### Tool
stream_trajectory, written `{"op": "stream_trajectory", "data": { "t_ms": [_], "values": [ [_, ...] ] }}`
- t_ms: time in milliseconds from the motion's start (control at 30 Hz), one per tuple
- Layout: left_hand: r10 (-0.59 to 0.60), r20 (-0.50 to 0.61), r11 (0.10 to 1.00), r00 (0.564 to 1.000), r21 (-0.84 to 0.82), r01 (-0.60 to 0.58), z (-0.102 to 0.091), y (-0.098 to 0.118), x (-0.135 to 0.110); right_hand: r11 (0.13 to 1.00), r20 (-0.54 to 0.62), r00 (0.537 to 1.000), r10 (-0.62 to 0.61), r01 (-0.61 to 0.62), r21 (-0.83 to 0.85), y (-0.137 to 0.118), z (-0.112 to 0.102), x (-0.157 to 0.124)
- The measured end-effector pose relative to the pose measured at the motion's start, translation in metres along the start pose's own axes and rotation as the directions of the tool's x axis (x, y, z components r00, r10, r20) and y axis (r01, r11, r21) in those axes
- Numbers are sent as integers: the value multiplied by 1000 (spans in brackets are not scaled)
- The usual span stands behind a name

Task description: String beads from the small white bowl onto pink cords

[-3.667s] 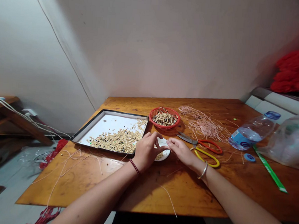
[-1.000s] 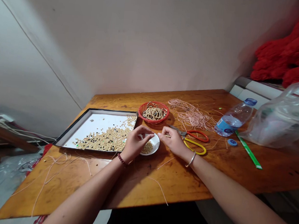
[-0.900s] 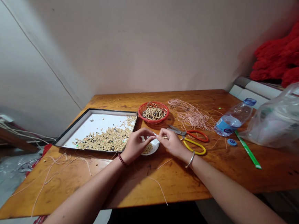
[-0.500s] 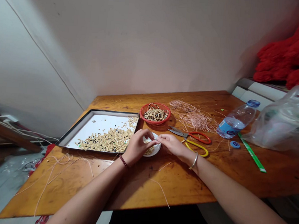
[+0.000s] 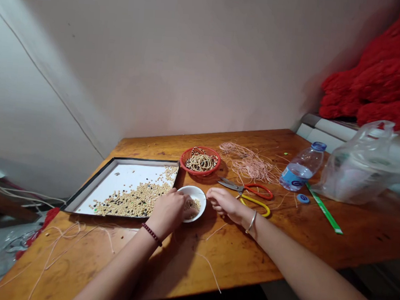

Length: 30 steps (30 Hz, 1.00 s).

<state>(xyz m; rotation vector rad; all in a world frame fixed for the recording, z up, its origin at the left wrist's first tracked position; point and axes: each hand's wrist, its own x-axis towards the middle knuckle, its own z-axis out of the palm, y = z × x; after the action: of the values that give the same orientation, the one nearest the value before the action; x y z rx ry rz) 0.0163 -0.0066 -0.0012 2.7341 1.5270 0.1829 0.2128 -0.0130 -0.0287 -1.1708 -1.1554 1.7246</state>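
Observation:
My left hand [image 5: 168, 211] reaches over the left rim of a small white bowl [image 5: 200, 194], its fingers curled down to the small beads [image 5: 193, 206] inside. The fingertips are partly hidden, and I cannot see what is between them. Just right of the bowl, my right hand [image 5: 224, 202] is closed in a pinch, thumb and index finger together. Whatever it pinches is too small to make out. Left of the bowl lies a black-edged white tray [image 5: 115, 174] with many loose tan, dark and a few green beads [image 5: 135, 199].
Behind the bowl sits a red basket [image 5: 185, 163] of beaded strands [image 5: 201, 160]. Pink cord [image 5: 252, 165] lies tangled beside it. Scissors [image 5: 257, 189] with red and yellow handles rest near my right hand. Farther right are a water bottle [image 5: 298, 171], a blue cap [image 5: 303, 199], a green strip [image 5: 325, 210] and a plastic bag [image 5: 354, 167].
My hands were together above the bowl and have parted. The left has lowered into the bowl; the right is now beside it, still pinching. The camera view has shifted slightly.

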Motion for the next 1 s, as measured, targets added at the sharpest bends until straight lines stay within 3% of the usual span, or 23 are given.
{"op": "stream_trajectory", "data": {
  "t_ms": [200,300,467,633,800,1000],
  "values": [
    [25,64,996,998,-83,-20,-1,-2,4,999,-13,1000,-6,6,-48,1,5,-2],
    [9,54,997,998,-77,-5,-1,-2,4,979,-74,991,-108,93,-183,5,6,1],
    [19,4,992,1000,-127,-18,1,-2,6,837,-119,921,-372,278,-471,18,1,13],
    [-17,-140,939,990,-341,-32,13,0,13,771,-171,867,-468,305,-559,21,-3,13],
    [-98,-171,866,980,-500,-1,24,0,18,685,-215,800,-561,302,-664,16,-3,8],
    [-67,-191,813,979,-579,-57,24,0,18,664,-199,791,-578,315,-678,13,-1,6]
  ]
}}
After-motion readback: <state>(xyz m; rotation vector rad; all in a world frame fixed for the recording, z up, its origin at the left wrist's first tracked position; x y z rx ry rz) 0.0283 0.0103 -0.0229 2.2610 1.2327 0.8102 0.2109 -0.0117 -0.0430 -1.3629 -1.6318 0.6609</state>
